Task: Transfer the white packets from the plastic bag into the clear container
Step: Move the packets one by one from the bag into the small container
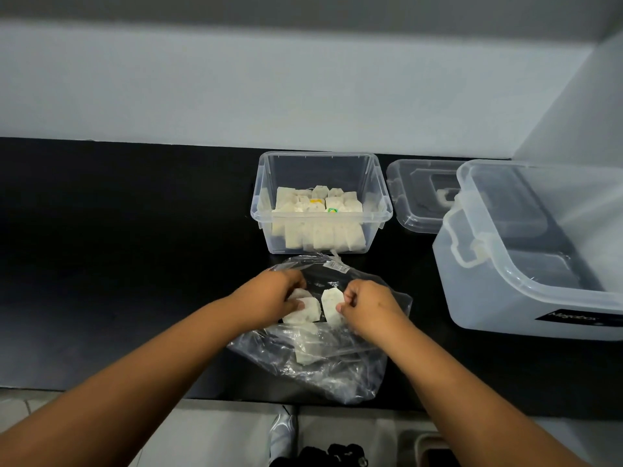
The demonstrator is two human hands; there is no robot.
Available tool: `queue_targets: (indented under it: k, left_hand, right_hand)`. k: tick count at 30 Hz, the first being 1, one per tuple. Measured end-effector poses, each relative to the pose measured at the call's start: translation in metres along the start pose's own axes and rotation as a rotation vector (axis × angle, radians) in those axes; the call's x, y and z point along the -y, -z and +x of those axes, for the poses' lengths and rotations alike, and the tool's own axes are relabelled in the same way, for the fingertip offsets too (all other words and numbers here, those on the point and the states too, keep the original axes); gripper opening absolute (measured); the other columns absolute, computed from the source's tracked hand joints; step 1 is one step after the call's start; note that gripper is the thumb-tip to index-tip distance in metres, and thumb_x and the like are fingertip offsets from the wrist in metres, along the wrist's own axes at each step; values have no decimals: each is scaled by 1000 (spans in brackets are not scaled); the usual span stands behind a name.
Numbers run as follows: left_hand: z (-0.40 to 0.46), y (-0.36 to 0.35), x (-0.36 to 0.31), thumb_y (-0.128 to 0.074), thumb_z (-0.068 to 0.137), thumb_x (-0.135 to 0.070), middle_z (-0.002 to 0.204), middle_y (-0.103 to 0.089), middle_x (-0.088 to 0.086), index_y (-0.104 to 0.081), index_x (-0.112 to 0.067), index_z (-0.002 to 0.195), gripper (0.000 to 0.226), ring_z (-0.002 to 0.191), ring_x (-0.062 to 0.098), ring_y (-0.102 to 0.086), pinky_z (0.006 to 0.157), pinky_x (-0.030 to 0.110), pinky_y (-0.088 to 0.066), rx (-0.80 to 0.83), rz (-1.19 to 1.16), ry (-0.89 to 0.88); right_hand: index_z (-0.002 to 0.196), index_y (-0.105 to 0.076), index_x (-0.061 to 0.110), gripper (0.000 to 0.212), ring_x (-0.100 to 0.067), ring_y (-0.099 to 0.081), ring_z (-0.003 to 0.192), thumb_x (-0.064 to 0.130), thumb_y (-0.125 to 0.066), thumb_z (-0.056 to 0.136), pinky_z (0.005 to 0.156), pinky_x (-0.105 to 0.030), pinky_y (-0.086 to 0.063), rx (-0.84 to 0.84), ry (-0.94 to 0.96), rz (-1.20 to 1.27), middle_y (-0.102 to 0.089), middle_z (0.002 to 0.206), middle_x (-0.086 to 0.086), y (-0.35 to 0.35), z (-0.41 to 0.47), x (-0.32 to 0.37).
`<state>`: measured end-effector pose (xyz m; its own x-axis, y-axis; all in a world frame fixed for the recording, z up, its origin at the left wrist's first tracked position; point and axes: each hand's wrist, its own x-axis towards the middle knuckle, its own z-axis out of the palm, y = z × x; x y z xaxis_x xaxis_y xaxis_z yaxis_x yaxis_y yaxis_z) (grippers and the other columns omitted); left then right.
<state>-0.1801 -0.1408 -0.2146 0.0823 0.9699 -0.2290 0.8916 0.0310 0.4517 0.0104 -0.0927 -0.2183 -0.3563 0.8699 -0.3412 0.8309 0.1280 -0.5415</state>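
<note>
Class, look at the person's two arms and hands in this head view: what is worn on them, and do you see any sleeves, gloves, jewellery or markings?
Nothing is worn. The left hand and right hand are bare, without gloves, rings or watch. Both forearms are uncovered right to the picture's edge, with no sleeves, bands or markings in view.

Black counter against a plain pale wall.
I'm facing the counter [118, 264]: matte black top, running into a corner at right where a side wall [580, 106] meets the back wall [236, 89]. Light grey tiled floor [219, 433] below the front edge. Soft, even light.
</note>
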Motion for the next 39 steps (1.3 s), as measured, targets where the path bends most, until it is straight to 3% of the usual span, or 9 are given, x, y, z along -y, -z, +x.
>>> queue_targets:
  k: [2, 5, 9, 16, 23, 26, 29, 34, 39]
  left_hand:
    - [-2, -1, 0, -67, 85, -30, 86, -50, -11, -57, -22, 107, 26, 79, 10, -52, 68, 23, -39, -85, 70, -11]
    - [-8, 0, -1, -68, 82, -36, 92, -48, -9, -57, -23, 95, 21, 88, 14, -55, 70, 25, -43, -141, 181, -20]
    - [-14, -1, -8, -71, 78, -45, 104, -55, -4, -57, -23, 88, 28, 103, 17, -51, 78, 31, -45, -89, 339, 57]
    - [-17, -11, -10, -66, 76, -57, 116, -59, -2, -56, -23, 103, 44, 118, 22, -46, 93, 39, -40, 35, 470, 157]
    - [-17, -11, -16, -69, 79, -44, 91, -56, -10, -55, -29, 98, 28, 104, 18, -55, 87, 38, -36, 41, 296, 221]
    - [-17, -6, -19, -64, 84, -39, 89, -56, -13, -58, -32, 101, 19, 99, 16, -58, 85, 35, -38, 23, 197, 217]
    - [-17, 4, -22, -59, 88, -33, 99, -65, -10, -60, -32, 103, 15, 85, 13, -63, 86, 35, -50, -3, 117, 186]
    - [-12, 20, -24, -52, 91, -27, 104, -66, -4, -59, -32, 105, 17, 93, 19, -63, 79, 36, -53, -67, 102, 132]
    - [-8, 52, -33, -64, 87, -23, 89, -66, -5, -63, -25, 100, 13, 81, 14, -63, 73, 29, -52, -156, 33, 54]
  right_hand:
    - [79, -55, 18, 16, -22, -63, 77, 24, -68, 86, 73, -31, -52, 4, 8, -36, -61, 78, 0, -2, -1, -1]
    - [103, -57, 18, 20, -23, -63, 92, 24, -66, 86, 77, -32, -51, -10, 41, -121, -66, 98, -4, -4, -4, 0]
    - [131, -44, 24, 48, -25, -60, 110, 21, -64, 88, 90, -40, -52, -15, 89, -181, -58, 123, -4, -5, -6, 3]
    - [143, -38, 36, 57, -29, -55, 118, 14, -49, 91, 93, -38, -48, 79, 184, -314, -40, 136, -5, -11, -3, 4]
    - [118, -55, 23, 33, -24, -60, 91, 9, -53, 88, 66, -32, -45, 4, 239, -294, -45, 115, -2, -9, -3, 3]
    - [109, -56, 25, 22, -22, -59, 94, 20, -59, 88, 68, -28, -39, 8, 253, -243, -50, 108, 2, -4, -2, 2]
    - [95, -58, 26, 12, -19, -61, 89, 28, -65, 85, 74, -32, -49, 39, 236, -159, -62, 96, 3, 1, 0, 5]
    - [77, -56, 30, 18, -7, -56, 68, 24, -74, 78, 66, -27, -47, 24, 240, -25, -56, 68, 13, 10, 5, 9]
    - [71, -63, 29, 20, -3, -52, 58, 22, -81, 73, 60, -17, -45, -41, 279, 146, -59, 66, 8, 33, 4, 22]
